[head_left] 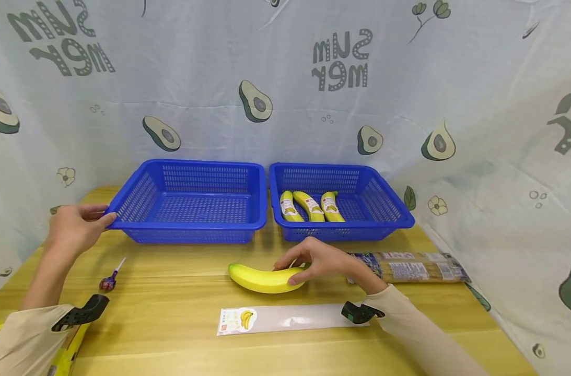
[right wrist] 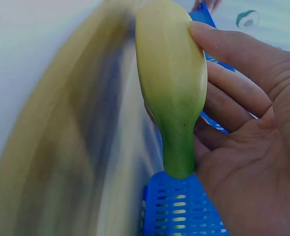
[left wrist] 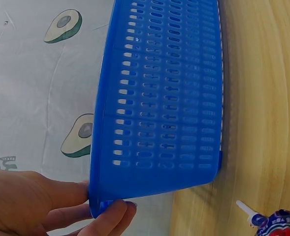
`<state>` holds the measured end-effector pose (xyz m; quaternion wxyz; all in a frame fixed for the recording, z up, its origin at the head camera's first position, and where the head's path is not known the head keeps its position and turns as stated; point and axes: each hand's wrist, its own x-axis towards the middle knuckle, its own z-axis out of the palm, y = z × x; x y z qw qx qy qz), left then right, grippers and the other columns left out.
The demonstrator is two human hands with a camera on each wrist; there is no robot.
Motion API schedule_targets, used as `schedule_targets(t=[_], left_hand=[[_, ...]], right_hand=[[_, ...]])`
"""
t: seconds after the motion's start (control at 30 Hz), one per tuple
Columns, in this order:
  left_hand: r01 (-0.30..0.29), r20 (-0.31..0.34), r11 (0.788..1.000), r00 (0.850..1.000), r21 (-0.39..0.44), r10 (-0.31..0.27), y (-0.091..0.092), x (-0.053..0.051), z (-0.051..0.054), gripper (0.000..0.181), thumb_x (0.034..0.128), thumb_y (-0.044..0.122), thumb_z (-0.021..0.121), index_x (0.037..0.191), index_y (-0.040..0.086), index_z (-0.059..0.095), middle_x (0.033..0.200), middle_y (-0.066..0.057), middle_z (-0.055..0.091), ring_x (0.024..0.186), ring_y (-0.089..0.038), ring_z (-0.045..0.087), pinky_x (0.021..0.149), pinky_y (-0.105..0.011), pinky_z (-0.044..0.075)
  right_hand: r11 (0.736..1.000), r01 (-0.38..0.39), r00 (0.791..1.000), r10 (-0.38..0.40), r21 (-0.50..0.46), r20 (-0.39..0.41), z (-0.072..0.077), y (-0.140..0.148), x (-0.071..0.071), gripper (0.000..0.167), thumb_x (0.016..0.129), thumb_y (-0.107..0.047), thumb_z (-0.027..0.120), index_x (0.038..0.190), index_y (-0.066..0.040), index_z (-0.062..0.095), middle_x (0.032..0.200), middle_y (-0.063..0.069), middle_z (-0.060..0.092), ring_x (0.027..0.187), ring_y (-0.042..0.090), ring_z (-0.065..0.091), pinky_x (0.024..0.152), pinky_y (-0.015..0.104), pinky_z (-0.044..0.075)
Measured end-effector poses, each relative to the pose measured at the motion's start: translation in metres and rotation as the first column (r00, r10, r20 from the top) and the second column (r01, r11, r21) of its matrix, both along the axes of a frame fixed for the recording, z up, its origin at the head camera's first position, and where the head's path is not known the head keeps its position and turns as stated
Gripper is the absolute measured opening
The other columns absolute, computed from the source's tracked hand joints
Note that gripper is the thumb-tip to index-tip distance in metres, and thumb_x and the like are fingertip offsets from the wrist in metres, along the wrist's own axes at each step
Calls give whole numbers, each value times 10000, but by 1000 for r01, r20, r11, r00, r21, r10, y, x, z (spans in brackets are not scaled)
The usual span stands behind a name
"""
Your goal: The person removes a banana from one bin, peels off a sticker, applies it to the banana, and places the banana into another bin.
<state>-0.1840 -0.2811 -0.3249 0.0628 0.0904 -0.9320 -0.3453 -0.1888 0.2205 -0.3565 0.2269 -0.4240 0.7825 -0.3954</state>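
My left hand (head_left: 76, 227) pinches the front left corner of the left blue basket (head_left: 191, 226); in the left wrist view its thumb and fingers (left wrist: 66, 192) are on either side of the rim. A yellow banana (head_left: 257, 281) with greenish ends is at the middle of the table. My right hand (head_left: 325, 258) holds it near its right end, thumb in front and fingers behind. Seen from the right wrist, the green stem end of the banana (right wrist: 172, 73) points down the frame. In front of it lies a flat, clear plastic sleeve (head_left: 304, 317) with a banana label.
The right blue basket (head_left: 351, 225) contains three labelled bananas (head_left: 310, 204) on its left side. A long noodle packet (head_left: 407, 267) lies beyond my right forearm. A lollipop (head_left: 108, 282) lies beside my left forearm, and a yellow packet (head_left: 71, 352) is at the lower left.
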Motion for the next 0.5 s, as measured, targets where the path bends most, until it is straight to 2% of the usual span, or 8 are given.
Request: schedule_targets(t=[0.23,0.4,0.5], left_hand=[[10,-36,999,999,-34,-11,2,0,-3,530,1119,269,591,1422,-165,568,1223,-375,697,1089,-563,682,773,-587,553],[7,-63,999,998,-53,-10,2,-1,-5,512,1112,245,603,1390,-184,583,1193,-377,706,1048,-544,704,676,-430,562],[1,-67,998,998,-57,-5,2,0,-5,511,1115,240,597,1387,-192,579,1200,-388,697,1044,-547,703,679,-436,574]], right_hand=[[999,32,999,-32,-11,5,-11,4,3,356,953,-49,825,1283,57,744,1272,179,763,1172,280,736,1005,360,608],[999,41,999,-41,-18,16,-16,6,2,359,950,-38,824,1283,65,739,1277,185,760,1182,286,732,1011,366,606],[999,44,999,-44,-22,26,-19,7,1,362,946,-28,824,1285,68,738,1282,183,759,1190,280,730,1017,374,604]])
